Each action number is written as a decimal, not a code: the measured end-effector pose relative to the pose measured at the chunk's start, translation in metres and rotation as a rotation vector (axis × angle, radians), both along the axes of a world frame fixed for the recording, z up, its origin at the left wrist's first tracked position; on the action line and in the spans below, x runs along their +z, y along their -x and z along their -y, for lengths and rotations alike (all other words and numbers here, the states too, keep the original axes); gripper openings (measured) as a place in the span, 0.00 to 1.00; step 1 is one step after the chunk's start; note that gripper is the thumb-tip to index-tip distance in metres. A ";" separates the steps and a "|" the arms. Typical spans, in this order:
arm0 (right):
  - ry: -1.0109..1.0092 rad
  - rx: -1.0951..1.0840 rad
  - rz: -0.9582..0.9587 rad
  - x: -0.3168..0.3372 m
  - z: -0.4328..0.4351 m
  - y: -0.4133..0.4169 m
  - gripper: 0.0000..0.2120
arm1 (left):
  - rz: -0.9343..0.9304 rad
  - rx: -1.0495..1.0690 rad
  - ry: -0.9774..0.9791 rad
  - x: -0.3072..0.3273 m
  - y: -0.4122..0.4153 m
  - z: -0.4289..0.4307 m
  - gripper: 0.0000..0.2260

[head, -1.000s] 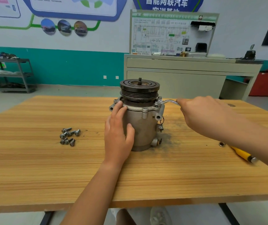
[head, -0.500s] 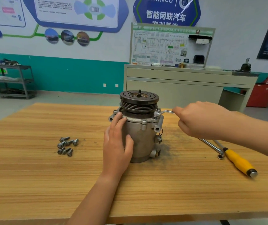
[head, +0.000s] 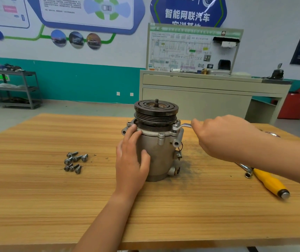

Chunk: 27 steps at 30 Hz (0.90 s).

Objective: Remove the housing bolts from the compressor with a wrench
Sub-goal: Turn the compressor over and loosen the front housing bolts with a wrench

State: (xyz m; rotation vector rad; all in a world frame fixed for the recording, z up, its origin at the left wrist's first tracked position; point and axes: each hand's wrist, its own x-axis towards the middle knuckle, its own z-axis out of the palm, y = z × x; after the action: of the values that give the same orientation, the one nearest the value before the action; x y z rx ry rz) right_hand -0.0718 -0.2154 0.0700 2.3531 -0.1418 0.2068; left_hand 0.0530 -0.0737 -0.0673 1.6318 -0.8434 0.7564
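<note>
Right hand (head: 223,137) grip curled round slim steel wrench (head: 183,126), handle running right from, seemingly, a flange bolt (head: 177,122) on upright grey metal compressor (head: 156,153) mid wooden table (head: 36,197); left hand (head: 131,160) braces flat.

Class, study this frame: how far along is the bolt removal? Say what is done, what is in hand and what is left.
Done: several loose bolts lie on the table, left of the compressor.
In hand: the right hand holds the wrench on a flange bolt at the right, while the left hand presses on the compressor's side.
Left: that bolt, and at least the front bolt, still seated.
</note>
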 end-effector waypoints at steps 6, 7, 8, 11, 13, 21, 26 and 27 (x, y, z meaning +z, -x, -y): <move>0.027 -0.009 0.048 -0.001 -0.002 -0.003 0.09 | 0.009 0.008 -0.022 0.000 0.001 -0.002 0.22; 0.025 -0.011 0.038 0.002 0.002 -0.003 0.08 | 0.007 0.007 -0.026 0.000 0.001 -0.002 0.22; 0.026 -0.010 0.025 0.004 0.007 -0.005 0.08 | 0.006 0.006 -0.029 0.000 0.001 -0.002 0.22; 0.038 0.004 0.046 0.008 0.023 -0.022 0.07 | 0.002 0.013 -0.027 0.001 0.002 -0.002 0.23; -0.017 0.058 0.142 0.001 0.029 -0.040 0.07 | -0.001 0.023 -0.019 0.001 0.003 -0.001 0.22; -0.451 0.278 0.550 -0.029 0.037 -0.059 0.13 | -0.009 0.033 -0.021 0.002 0.003 -0.001 0.22; -0.849 0.347 0.743 -0.016 0.022 -0.004 0.11 | -0.011 0.032 -0.023 0.002 0.003 0.000 0.23; -0.820 0.283 0.658 -0.017 0.017 0.005 0.11 | -0.014 0.030 -0.019 0.002 0.003 0.000 0.23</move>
State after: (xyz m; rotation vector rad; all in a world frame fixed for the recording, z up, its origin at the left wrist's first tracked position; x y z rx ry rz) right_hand -0.0764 -0.2328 0.0528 3.0049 -0.2407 1.2674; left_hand 0.0503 -0.0737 -0.0655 1.6685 -0.8200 0.7594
